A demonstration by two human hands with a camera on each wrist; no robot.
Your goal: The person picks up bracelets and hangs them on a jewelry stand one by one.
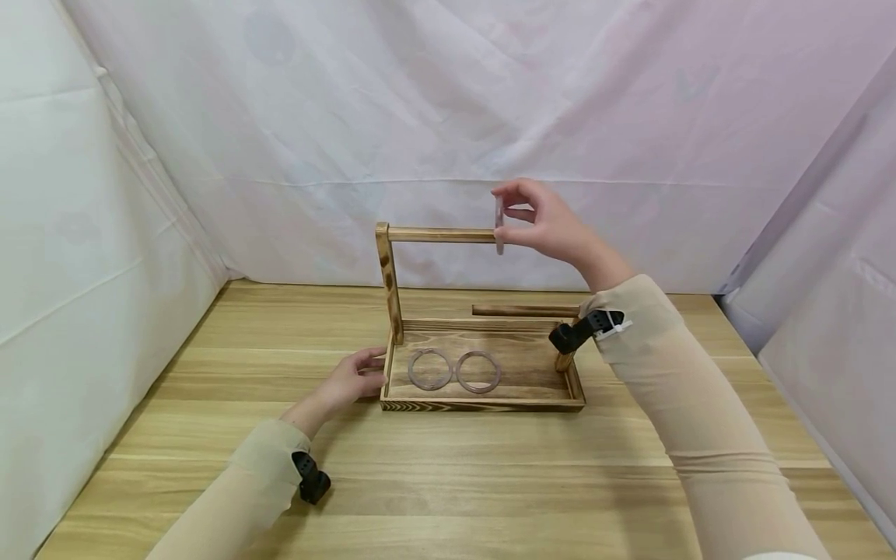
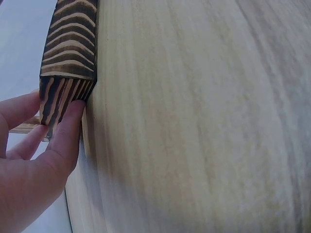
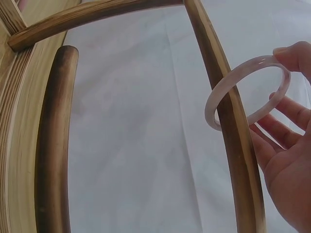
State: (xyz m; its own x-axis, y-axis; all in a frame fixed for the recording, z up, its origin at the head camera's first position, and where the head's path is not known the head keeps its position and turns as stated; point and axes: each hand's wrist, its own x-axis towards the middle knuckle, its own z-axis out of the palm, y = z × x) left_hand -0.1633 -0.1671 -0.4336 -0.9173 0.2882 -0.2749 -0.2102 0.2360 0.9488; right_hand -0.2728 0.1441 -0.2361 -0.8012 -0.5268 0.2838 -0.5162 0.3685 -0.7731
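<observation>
A wooden stand has a tray base (image 1: pixel 483 405), an upright post (image 1: pixel 389 284) at its left and a long upper bar (image 1: pixel 441 235). My right hand (image 1: pixel 549 222) pinches a pale, translucent bangle (image 3: pixel 252 65) between thumb and fingers. In the right wrist view the bangle goes around the upper bar. Down at the tray's left end, my left hand (image 1: pixel 350 381) grips the wood, thumb and fingers on different faces of the end piece (image 2: pixel 60 97). Two more bangles, a left one (image 1: pixel 411 375) and a right one (image 1: pixel 498 375), lie flat side by side in the tray.
A lower bar (image 1: pixel 525 310) runs above the tray's back edge, with its free end pointing left. My right forearm (image 1: pixel 693 404) partly covers the stand's right post. White cloth (image 1: pixel 315 117) hangs behind the wood-grain table (image 1: pixel 448 482) and at both sides.
</observation>
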